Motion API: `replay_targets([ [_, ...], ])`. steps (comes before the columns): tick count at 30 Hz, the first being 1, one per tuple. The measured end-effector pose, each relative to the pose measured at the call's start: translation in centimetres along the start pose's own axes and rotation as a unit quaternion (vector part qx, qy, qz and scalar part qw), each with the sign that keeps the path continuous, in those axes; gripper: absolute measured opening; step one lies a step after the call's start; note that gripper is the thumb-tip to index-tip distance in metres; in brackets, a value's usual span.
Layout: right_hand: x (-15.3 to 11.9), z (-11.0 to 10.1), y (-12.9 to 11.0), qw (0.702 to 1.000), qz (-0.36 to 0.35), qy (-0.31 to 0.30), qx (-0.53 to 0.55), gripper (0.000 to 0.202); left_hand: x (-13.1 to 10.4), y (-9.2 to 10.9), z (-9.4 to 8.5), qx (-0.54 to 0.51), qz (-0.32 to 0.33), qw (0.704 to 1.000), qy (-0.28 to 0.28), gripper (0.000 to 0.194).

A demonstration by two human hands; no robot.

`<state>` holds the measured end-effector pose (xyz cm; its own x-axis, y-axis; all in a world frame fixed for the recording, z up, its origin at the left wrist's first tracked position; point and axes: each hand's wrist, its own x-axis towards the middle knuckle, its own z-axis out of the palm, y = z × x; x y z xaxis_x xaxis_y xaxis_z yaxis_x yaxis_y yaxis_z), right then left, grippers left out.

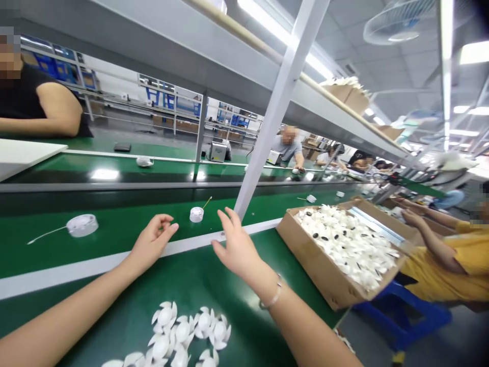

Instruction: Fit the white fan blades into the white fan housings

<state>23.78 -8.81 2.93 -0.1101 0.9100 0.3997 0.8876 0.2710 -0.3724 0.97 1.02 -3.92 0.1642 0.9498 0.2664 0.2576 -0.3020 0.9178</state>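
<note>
Flanking the small clear cup (pixel 196 215) near the centre of the frame, the left hand (pixel 152 238) and right hand (pixel 239 250) are both apart from it. The left fingers are loosely curled with the thumb parted from them; the right fingers are spread; no object is visible in either hand. The cup rests on the green belt (pixel 122 204), beyond the white strip (pixel 114 262), its thin yellow lead pointing up and right, presumably leaving the round body exposed to both hands. The white petalled parts (pixel 183 331) lie loose at lower centre between the forearms, an arrangement that likely keeps them within easy reach. The cardboard box (pixel 309 260), right of centre, is open at the top, probably for access to the white pieces (pixel 344 242) inside. Observe the limits: the white strip crosses beneath both hands, the pale post (pixel 263 132) rises just behind the right fingertips, and the box wall bounds the right side. Lateral room remains on the belt between the cup and the larger clear ring (pixel 82 226) at left
</note>
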Motion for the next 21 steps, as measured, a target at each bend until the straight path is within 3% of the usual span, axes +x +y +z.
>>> replay_targets([
  [3,-2.9,-5.7,3.7,0.994,0.022,0.088,-0.066,0.059,-0.1,-0.1,-0.1,0.002,-0.003,0.999,-0.042,0.045],
  [5,-5.1,-10.6,8.5,0.975,0.109,0.126,-0.145,0.059,-0.1,-0.1,0.0,0.007,-0.001,0.998,-0.067,0.045],
  [6,-6.2,-13.1,11.2,0.957,0.185,0.126,-0.185,0.063,-0.1,-0.2,0.1,0.01,0.0,0.997,-0.076,0.045],
  [7,-7.3,-15.3,14.0,0.929,0.281,0.093,-0.22,0.07,-0.1,-0.2,0.2,0.014,-0.001,0.996,-0.084,0.046],
  [9,-9.3,-18.8,18.9,0.843,0.484,-0.033,-0.235,0.093,-0.1,-0.3,0.3,0.026,-0.001,0.995,-0.094,0.046],
  [10,-10.1,-19.9,20.8,0.825,0.515,-0.057,-0.226,0.101,-0.1,-0.4,0.3,0.035,0.001,0.994,-0.099,0.046],
  [13,-11.3,-20.7,24.1,0.811,0.54,-0.093,-0.208,0.11,-0.1,-0.6,0.2,0.071,0.012,0.99,-0.119,0.047],
  [17,-10.2,-19.2,25.5,0.806,0.544,-0.084,-0.217,0.115,-0.3,-0.9,0.2,0.097,0.026,0.986,-0.136,0.048],
  [21,-8.7,-19.2,26.6,0.822,0.524,-0.083,-0.207,0.107,-0.2,-1.0,0.2,0.096,0.025,0.987,-0.128,0.049],
])
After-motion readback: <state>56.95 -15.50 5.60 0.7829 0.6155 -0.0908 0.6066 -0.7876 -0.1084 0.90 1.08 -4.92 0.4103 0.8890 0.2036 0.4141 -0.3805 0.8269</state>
